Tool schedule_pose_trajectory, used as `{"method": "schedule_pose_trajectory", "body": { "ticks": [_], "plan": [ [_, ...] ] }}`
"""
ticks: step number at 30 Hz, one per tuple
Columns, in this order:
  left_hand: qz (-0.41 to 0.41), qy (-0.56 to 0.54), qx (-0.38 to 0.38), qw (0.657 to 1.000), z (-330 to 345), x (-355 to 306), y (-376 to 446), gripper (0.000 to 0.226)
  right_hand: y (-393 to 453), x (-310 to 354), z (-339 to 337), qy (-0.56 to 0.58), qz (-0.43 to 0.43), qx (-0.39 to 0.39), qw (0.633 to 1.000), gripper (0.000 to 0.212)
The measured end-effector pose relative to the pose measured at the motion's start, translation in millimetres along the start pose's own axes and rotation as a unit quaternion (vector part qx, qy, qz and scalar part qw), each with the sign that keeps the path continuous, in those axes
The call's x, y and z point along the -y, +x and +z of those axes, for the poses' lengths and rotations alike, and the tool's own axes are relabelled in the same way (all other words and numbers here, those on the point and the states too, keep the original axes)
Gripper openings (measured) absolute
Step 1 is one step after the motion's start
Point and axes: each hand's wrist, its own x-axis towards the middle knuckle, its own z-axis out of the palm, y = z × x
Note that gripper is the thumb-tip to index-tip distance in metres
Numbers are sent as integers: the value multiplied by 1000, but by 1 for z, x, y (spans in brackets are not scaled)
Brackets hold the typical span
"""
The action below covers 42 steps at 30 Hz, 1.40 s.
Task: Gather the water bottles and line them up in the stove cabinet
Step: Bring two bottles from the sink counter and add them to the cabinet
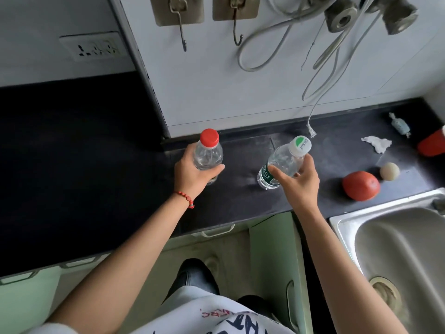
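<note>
My left hand (190,173) grips a clear water bottle with a red cap (208,150), held upright over the black counter (96,165). My right hand (299,177) holds a second clear bottle with a white-and-green cap and a green label (283,161), tilted so its cap leans right. Both bottles are near the middle of the counter, a short way apart. Below the counter edge are pale green cabinet doors (272,249), one standing ajar.
A tomato (361,185), a pale ball (389,171), a crumpled tissue (376,142), a wrapped candy (399,126) and a red object (432,145) lie at right. A steel sink (397,249) fills the lower right. Hooks, cables and a wall socket (94,47) hang behind.
</note>
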Motion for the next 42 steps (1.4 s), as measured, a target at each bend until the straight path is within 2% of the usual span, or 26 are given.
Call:
{"method": "schedule_pose_trajectory", "body": {
  "ticks": [3, 6, 10, 18, 23, 29, 34, 38, 42],
  "plan": [
    [-9, 1, 26, 1000, -10, 6, -22, 62, -13, -4, -8, -13, -7, 8, 1000, 61],
    [-23, -6, 20, 1000, -22, 12, -56, 58, -34, -10, -20, -13, -18, 31, 999, 54],
    [-43, -18, -24, 999, -38, 15, -111, 56, -68, -21, -38, 12, -42, 68, 997, 50],
    [-130, -47, -132, 982, -64, 34, -245, 67, -140, -49, -77, 3, -84, 156, 984, 42],
    [-172, -63, -200, 962, -77, 47, -329, 55, -182, -62, -83, -26, -91, 223, 970, 38],
    [-246, -64, -302, 919, -113, 75, -425, 54, -239, -63, -61, -58, -122, 325, 936, 29],
    [-303, -68, -395, 865, -146, 97, -501, 67, -294, -58, -26, -101, -160, 414, 890, 31],
    [-331, -64, -451, 826, -174, 114, -567, 55, -351, -50, 4, -115, -202, 476, 848, 36],
    [-348, -61, -503, 789, -207, 133, -635, 57, -425, -45, 37, -131, -236, 522, 809, 39]
  ]
}}
